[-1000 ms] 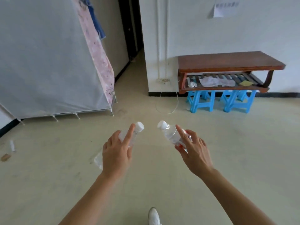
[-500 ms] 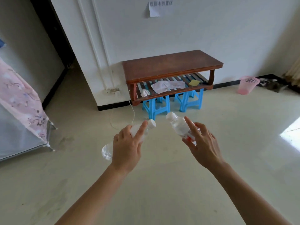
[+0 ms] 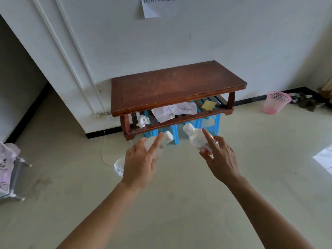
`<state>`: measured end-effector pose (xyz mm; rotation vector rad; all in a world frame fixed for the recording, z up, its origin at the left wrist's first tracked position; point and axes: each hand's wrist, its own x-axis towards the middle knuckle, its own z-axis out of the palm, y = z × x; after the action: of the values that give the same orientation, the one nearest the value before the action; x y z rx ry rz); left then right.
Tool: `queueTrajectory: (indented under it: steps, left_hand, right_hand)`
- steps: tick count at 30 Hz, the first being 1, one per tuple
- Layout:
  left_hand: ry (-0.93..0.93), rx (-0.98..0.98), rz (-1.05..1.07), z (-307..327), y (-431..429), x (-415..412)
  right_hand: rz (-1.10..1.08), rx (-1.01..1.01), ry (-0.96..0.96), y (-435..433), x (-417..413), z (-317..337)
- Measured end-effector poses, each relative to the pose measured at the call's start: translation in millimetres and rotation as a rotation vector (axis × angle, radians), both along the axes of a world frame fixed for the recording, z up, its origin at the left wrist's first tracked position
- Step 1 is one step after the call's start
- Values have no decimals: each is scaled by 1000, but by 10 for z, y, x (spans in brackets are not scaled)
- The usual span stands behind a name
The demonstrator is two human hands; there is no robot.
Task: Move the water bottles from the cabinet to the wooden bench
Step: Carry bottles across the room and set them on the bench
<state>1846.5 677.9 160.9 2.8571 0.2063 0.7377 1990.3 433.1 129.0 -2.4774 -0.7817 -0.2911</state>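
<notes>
- Left hand (image 3: pixel 139 164) gripped a clear water bottle (image 3: pixel 166 139), fingers wrapped round the body, index finger stretched along it toward the white cap.
- That bottle was tilted, cap up and to the right, base poking out below the hand on the left side.
- Right hand (image 3: pixel 221 159) gripped a second water bottle (image 3: pixel 195 138), index finger laid along its side, other fingers curled round the lower body; a bit of red label showed by the fingers.
- Second bottle was tilted too, cap up and to the left; the two caps leaned toward each other, apart, not touching.
- Both bottles were held in the air over the floor (image 3: pixel 179 203), in front of the wooden surface (image 3: pixel 172 87), neither touching it.
- Wooden surface stood against the white wall, top bare.
- Slatted lower shelf (image 3: pixel 179 118) carried crumpled white papers (image 3: pixel 168 112), a balled tissue (image 3: pixel 143 121) and a yellow note (image 3: pixel 208 105).
- Blue stools (image 3: pixel 216 121) sat under the shelf.
- Thin white cord (image 3: pixel 103 150) trailed on the floor left of the surface.
- Pink mesh wastebasket (image 3: pixel 276 102) stood on the floor to the right, near the wall.
- Paper sign (image 3: pixel 154 6) was stuck on the wall above, cut off by the frame edge.
- Corner of a fabric-covered frame (image 3: pixel 7 168) showed at the far left edge.
</notes>
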Motion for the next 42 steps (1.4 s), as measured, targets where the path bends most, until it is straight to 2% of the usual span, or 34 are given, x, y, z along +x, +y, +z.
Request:
queueTrajectory:
  steps: [5, 8, 12, 18, 25, 29, 32, 38, 42]
  left_hand:
    - [-42, -89, 33, -74, 815, 809]
    - [-48, -78, 40, -164, 1404, 1378]
    - [-47, -177, 49, -97, 2090, 2092]
    - [-45, -154, -21, 39, 2878, 3362]
    - [-4, -177, -69, -302, 3234, 4745]
    - [60, -176, -33, -353, 3384, 5519]
    - [33, -127, 39, -294, 3571, 6121]
    - [90, -104, 167, -129, 4108, 6784]
    - [146, -211, 284, -199, 4570, 7189]
  right_hand:
    - [70, 25, -12, 909, 964, -6]
    - [117, -8, -53, 1517, 1544, -53]
    - [113, -46, -51, 2177, 2199, 58]
    - [33, -40, -77, 2758, 3177, 210]
    - [32, -26, -8, 3134, 4504, -176]
    - [55, -38, 68, 3356, 5323, -273]
    - [116, -49, 77, 3599, 5994, -294]
    - [115, 24, 149, 4280, 6872, -119]
    - [85, 21, 214, 4719, 7270, -121]
